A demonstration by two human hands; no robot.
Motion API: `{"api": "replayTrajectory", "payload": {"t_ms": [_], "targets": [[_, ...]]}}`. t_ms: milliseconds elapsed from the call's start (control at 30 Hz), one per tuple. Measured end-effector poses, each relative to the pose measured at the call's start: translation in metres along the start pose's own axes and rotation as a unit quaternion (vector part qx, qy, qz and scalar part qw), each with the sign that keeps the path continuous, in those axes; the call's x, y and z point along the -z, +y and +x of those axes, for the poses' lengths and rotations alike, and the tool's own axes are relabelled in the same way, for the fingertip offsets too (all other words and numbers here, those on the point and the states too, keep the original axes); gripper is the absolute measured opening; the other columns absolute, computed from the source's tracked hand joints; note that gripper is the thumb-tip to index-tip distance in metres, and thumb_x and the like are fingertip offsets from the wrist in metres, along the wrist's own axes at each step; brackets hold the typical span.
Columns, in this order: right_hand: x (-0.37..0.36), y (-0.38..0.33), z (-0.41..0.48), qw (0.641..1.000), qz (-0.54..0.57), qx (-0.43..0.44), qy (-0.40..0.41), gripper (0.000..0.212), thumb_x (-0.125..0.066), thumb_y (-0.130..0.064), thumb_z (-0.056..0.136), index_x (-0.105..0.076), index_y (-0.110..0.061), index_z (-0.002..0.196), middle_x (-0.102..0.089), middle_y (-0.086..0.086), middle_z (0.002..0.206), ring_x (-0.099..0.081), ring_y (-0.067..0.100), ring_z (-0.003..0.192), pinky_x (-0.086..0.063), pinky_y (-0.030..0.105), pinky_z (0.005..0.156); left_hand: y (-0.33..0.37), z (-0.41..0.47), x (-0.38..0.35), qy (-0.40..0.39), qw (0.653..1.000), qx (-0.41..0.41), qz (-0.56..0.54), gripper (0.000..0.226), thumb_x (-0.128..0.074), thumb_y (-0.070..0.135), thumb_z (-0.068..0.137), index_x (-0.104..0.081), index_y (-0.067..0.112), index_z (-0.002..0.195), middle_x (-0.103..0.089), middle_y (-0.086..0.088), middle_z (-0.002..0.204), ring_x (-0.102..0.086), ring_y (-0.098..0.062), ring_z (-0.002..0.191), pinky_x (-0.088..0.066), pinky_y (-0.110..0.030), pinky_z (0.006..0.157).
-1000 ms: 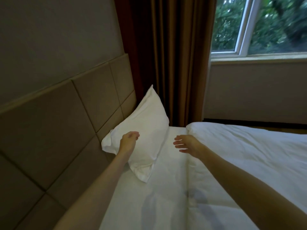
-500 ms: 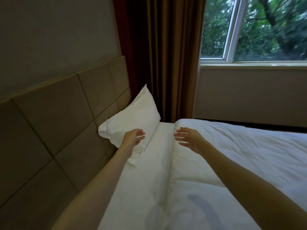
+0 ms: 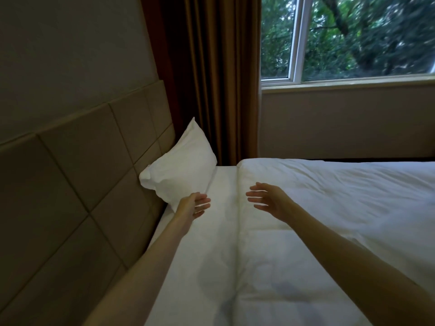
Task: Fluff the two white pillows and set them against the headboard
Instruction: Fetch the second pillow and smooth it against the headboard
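Observation:
One white pillow leans tilted against the beige padded headboard at the far end of the bed, its top corner pointing up. My left hand hovers just in front of the pillow's lower corner, palm facing right, fingers apart, holding nothing. My right hand is held over the folded edge of the white duvet, palm facing left, fingers spread and empty. A gap of bare sheet lies between the two hands. Only one pillow is in view.
The white sheet runs in a strip between headboard and duvet. Brown curtains hang behind the pillow. A window with trees outside is at the upper right above a low wall.
My left hand has come off the pillow and drawn back, its fingers uncurling. Both hands now hover apart in front of the pillow, which stays leaning on the headboard.

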State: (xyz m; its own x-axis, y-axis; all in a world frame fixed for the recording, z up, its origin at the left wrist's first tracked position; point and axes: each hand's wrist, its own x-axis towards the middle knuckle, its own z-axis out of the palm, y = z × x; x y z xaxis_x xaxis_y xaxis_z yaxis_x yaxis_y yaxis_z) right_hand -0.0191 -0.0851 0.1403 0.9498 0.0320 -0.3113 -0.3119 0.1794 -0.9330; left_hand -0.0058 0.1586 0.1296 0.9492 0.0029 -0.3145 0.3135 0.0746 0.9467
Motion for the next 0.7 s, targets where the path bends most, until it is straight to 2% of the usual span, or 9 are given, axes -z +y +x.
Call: {"api": "replayTrajectory", "payload": {"t_ms": [233,433,700], "targets": [[0.014,0.014,-0.037,0.999,0.003,-0.001,0.039,0.022,-0.052,-0.024,0.094,-0.062,-0.006,0.103,-0.065,0.018,0.118,-0.061,0.034,0.114,-0.046,0.043,0.099,-0.008,-0.032,-0.011,-0.024,1.0,0.004,-0.012,0.026,-0.043,0.019,0.095,-0.06,0.003,0.107,-0.065,-0.016,0.117,-0.061,-0.03,0.111,-0.042,-0.038,0.101],[0.042,0.011,-0.057,0.999,0.017,0.01,0.048,0.023,-0.052,-0.025,0.094,-0.062,-0.006,0.103,-0.066,0.016,0.114,-0.061,0.033,0.111,-0.045,0.044,0.102,-0.011,-0.043,-0.039,-0.043,0.999,-0.004,-0.004,0.027,-0.042,0.02,0.096,-0.06,0.003,0.108,-0.065,-0.017,0.12,-0.062,-0.028,0.106,-0.043,-0.036,0.095],[0.118,0.013,-0.085,0.997,0.018,0.018,0.066,0.023,-0.051,-0.026,0.095,-0.064,-0.008,0.101,-0.068,0.014,0.11,-0.062,0.032,0.108,-0.046,0.044,0.099,-0.017,-0.05,-0.11,-0.056,0.998,-0.016,0.017,0.028,-0.041,0.021,0.096,-0.061,0.003,0.106,-0.067,-0.018,0.118,-0.064,-0.029,0.105,-0.045,-0.038,0.096]]}}
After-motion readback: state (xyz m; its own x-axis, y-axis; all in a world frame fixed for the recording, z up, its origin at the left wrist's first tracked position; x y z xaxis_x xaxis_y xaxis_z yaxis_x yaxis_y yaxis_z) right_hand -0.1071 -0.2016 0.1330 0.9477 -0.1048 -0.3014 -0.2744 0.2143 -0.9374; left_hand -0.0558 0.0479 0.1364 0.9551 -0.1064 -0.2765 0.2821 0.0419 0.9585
